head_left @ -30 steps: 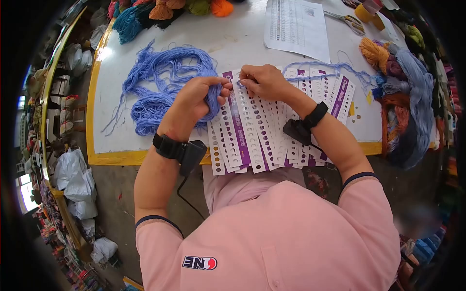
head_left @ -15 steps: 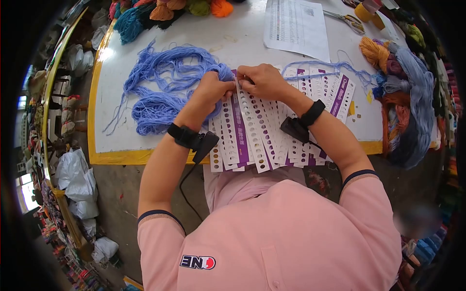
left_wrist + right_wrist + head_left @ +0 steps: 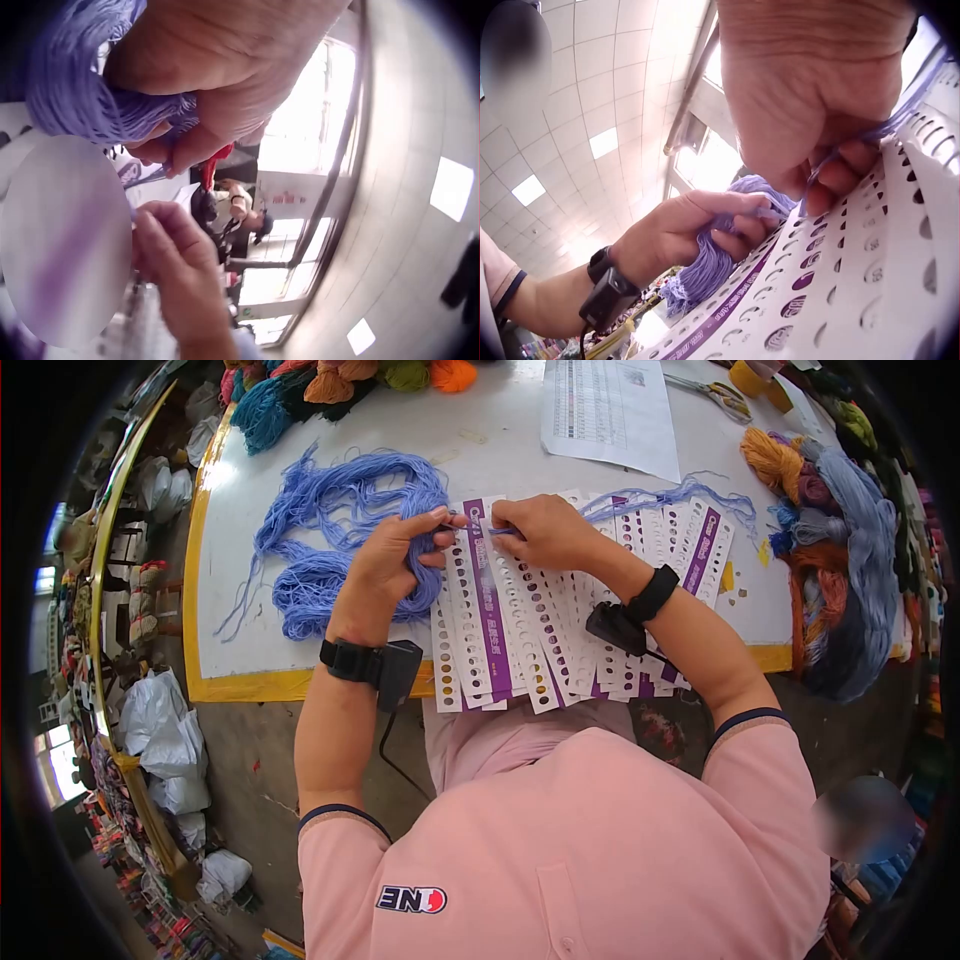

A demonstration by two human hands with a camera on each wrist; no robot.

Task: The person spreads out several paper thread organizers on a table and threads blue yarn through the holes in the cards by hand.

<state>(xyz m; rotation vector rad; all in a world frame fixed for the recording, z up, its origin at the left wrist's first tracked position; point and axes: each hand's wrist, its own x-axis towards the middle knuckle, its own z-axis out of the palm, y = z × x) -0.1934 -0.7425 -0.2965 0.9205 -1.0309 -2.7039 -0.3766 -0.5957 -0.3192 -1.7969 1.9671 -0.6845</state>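
1. Lavender yarn strand (image 3: 478, 530): you pinch it in the curled fingertips of your right hand (image 3: 545, 532), just above the punched thread cards (image 3: 520, 622); the right wrist view shows it (image 3: 832, 154) running out from under those fingers.
2. Your left hand (image 3: 390, 565) has its fingers curled round a thick bundle of the same yarn (image 3: 425, 575), thumb tip almost meeting your right fingertips.
3. The strand runs short and roughly level between the two hands, lying along the far ends of the cards; your right hand is the nearer to the card holes.
4. The loose lavender skein (image 3: 330, 530) spreads toward the tabletop's far left corner; the cards fan across the near edge, overhanging it.
5. A printed sheet (image 3: 608, 410) and scissors (image 3: 715, 395) lie by the far edge, other yarn bundles (image 3: 830, 530) along the right edge.
6. Hard to make out: which hole the strand meets, as your fingers cover it; the left wrist view is mostly blurred.
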